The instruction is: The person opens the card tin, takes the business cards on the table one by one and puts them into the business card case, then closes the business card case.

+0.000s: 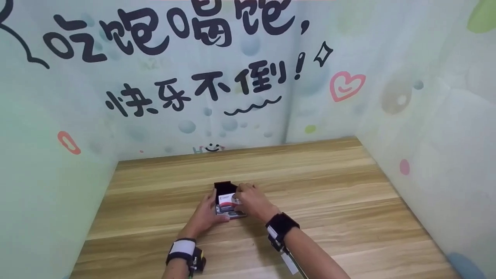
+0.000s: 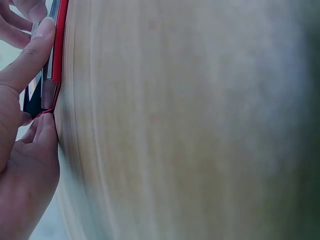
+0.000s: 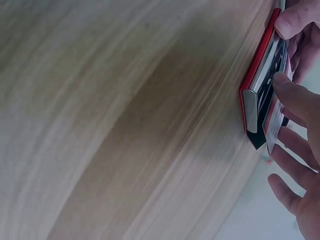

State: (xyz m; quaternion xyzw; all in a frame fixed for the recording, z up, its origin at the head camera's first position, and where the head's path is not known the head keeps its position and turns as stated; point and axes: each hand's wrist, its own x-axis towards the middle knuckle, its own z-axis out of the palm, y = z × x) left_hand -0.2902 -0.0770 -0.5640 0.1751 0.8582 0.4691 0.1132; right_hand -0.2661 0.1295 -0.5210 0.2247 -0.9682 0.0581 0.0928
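A small card case (image 1: 223, 188) lies open on the wooden table, black inside, its flap raised on the far side. Its red outer cover (image 3: 256, 62) and pale metal edge show in the right wrist view. My left hand (image 1: 203, 217) grips the case from the left, thumb along the near edge and fingers behind. A white business card (image 1: 226, 202) with a red and dark wave sits tilted over the case's opening. My right hand (image 1: 256, 202) pinches this card at its right side, thumb in front and fingers behind. Part of the card is hidden by those fingers.
The wood-grain table (image 1: 329, 186) is bounded by pale printed walls at the back, left and right. Large dark lettering (image 1: 211, 85) covers the back wall. Each wrist wears a black strap (image 1: 282, 224) with a small device.
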